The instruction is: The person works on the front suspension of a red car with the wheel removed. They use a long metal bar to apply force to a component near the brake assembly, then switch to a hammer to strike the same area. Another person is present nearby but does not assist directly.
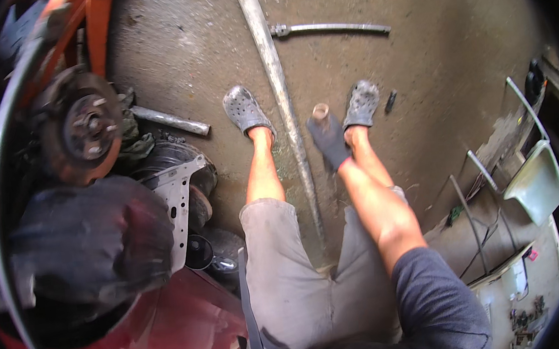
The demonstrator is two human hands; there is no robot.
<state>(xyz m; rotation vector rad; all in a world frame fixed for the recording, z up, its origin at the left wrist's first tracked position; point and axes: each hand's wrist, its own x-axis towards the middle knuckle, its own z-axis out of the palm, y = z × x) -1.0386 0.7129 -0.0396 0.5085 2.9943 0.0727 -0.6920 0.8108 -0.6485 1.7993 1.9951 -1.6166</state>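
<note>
Gloved right hand wrapped round a blurred tan, round-ended piece, between the long, scuffed pole and a perforated grey clog, left hand out of view, state unknown.

Small brown round-ended piece, held in the dark-gloved right grip, only its end showing at the fist's 12 o'clock side, with a paler tan rim around a browner middle; blur leaves hollow or solid unclear, rest of it hidden by the glove. Visible end faces up toward the camera, tilt of the hidden part can't be told. Sits at 1 o'clock from view centre, grey right shoe near its 3 o'clock, long pole at its 9 o'clock, apart from it.
</note>
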